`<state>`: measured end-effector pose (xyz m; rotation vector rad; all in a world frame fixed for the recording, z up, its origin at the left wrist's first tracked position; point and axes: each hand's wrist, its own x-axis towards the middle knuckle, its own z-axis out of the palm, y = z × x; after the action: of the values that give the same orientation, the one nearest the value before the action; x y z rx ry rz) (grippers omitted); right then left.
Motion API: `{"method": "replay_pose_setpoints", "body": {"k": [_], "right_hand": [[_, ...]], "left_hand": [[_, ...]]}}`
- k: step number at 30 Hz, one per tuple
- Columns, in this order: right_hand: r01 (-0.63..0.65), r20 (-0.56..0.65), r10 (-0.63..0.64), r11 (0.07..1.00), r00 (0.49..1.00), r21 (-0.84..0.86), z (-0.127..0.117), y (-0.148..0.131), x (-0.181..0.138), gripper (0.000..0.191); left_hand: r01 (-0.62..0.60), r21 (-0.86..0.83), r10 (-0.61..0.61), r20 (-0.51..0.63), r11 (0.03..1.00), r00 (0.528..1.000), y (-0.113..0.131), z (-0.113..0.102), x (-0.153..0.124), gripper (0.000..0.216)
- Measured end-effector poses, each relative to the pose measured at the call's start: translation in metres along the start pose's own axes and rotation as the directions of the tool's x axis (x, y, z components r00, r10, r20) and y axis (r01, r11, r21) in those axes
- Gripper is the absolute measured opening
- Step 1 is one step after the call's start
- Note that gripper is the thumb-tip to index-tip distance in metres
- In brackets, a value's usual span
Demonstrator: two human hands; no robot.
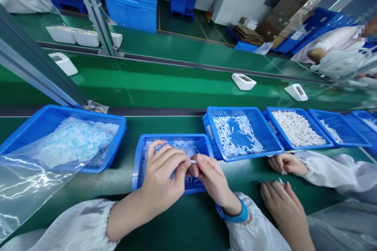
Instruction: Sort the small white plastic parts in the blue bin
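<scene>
While pinching the stick (193, 161) by opposite ends with left hand (165, 176) and right hand (213, 176), presumably to steady something so small, holding it just above the tray (136, 170), likely so as to catch it if dropped.

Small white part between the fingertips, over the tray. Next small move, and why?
I'd probably steady the white part with the left hand and nudge its other end gently with the right hand. Both hands' fingertips meet at its ends, above the blue tray. Whether it's one piece or two is too small to tell.
</scene>
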<state>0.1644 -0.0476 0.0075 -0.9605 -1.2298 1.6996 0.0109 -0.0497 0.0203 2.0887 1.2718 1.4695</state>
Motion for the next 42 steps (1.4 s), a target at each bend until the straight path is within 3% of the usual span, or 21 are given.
{"method": "replay_pose_setpoints", "body": {"k": [7, 19, 26, 34, 42], "right_hand": [[0.088, -0.026, -0.098, 0.964, 0.995, -0.250, 0.002, -0.006, -0.004, 0.038], [0.139, -0.036, -0.161, 0.926, 0.986, -0.351, 0.005, -0.008, -0.003, 0.030], [0.221, 0.012, -0.262, 0.788, 0.965, -0.575, 0.005, -0.007, -0.006, 0.025], [0.231, 0.133, -0.189, 0.766, 0.973, -0.600, 0.006, -0.011, -0.006, 0.027], [0.295, 0.114, -0.284, 0.753, 0.952, -0.588, 0.004, -0.007, -0.006, 0.031]], "left_hand": [[0.028, -0.006, -0.028, 0.021, 1.000, 0.999, 0.003, -0.003, 0.001, 0.013], [0.007, 0.011, -0.006, -0.031, 1.000, 1.000, -0.001, -0.001, 0.000, 0.012], [0.024, 0.005, -0.024, -0.024, 1.000, 0.999, -0.001, 0.000, -0.001, 0.014], [-0.007, -0.075, 0.008, 0.013, 0.997, 1.000, 0.001, -0.001, -0.001, 0.016], [-0.019, -0.099, 0.025, 0.052, 0.995, 0.998, -0.001, 0.000, -0.001, 0.017]]}}
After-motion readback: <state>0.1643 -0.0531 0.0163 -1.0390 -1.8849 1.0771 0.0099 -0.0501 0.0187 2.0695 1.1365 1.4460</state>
